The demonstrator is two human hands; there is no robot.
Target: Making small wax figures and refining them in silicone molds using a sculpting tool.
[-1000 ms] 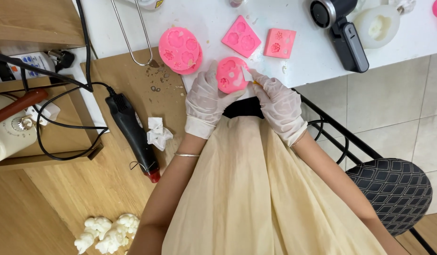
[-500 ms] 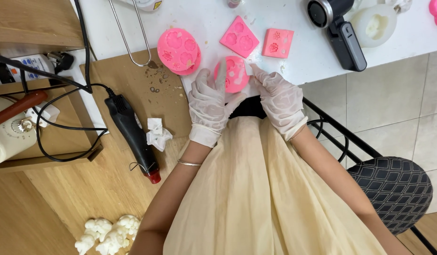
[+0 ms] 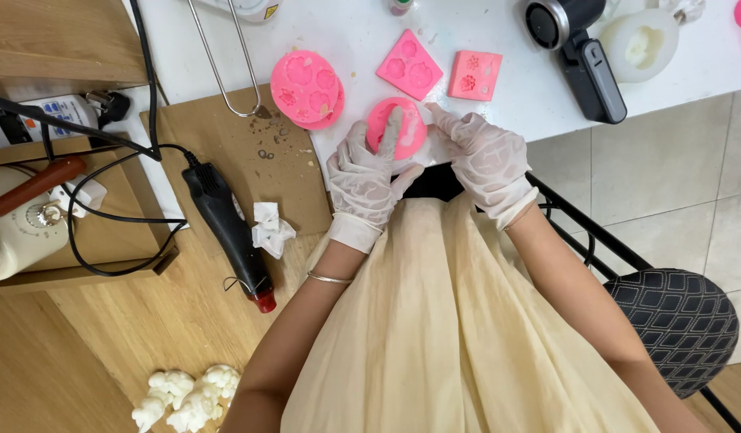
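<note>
Grip clamped: gloved left hand (image 3: 369, 172) and right hand (image 3: 484, 156) pinch a round, pink, rubbery mould (image 3: 396, 127) over the white table (image 3: 539, 92).

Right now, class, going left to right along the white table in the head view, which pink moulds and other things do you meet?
Round pink mould → round pink mould under the gloved hands → square pink mould → small rectangular pink mould → black camera → white mould.

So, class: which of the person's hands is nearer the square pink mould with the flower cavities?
Right. The right hand is just below the square pink mould; the left hand is farther off, lower-left.
</note>
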